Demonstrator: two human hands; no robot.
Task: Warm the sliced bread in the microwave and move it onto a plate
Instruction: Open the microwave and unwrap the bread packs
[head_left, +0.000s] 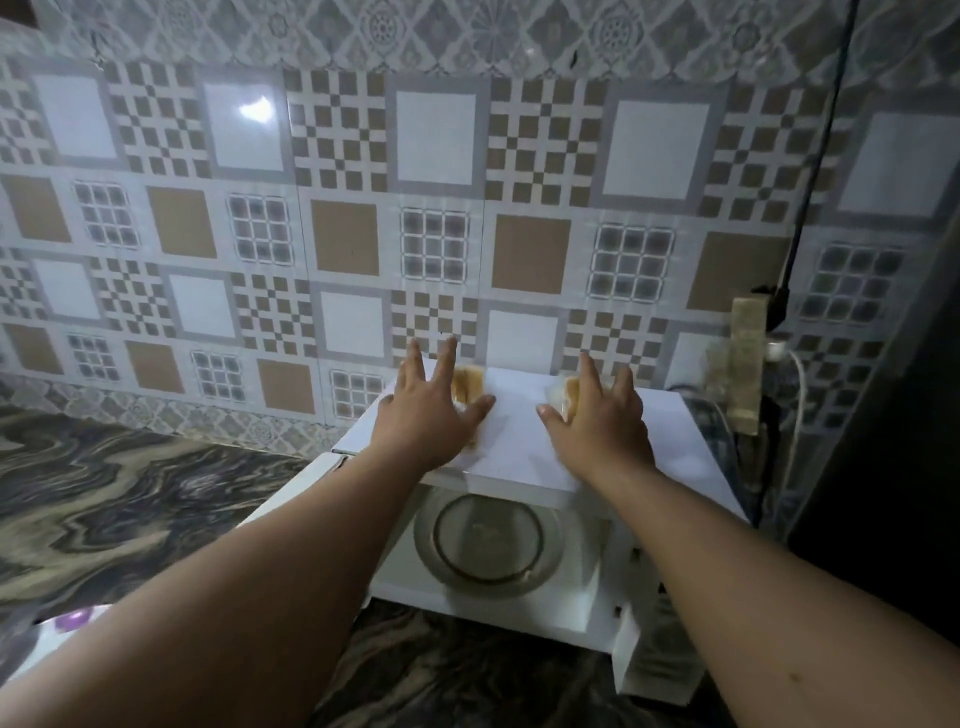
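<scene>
A white microwave stands on the counter with its door swung open to the left. Inside, the round glass turntable is bare. Two slices of bread lie on the microwave's top. My left hand hovers over the left slice with fingers spread. My right hand is spread over the right slice, which looks wrapped in clear film. Whether either hand touches its slice I cannot tell; neither grips it.
The dark marbled counter stretches to the left. A patterned tile wall rises behind. A black cable and a wall socket sit at the right, beside a dark surface. A white and purple object shows at lower left.
</scene>
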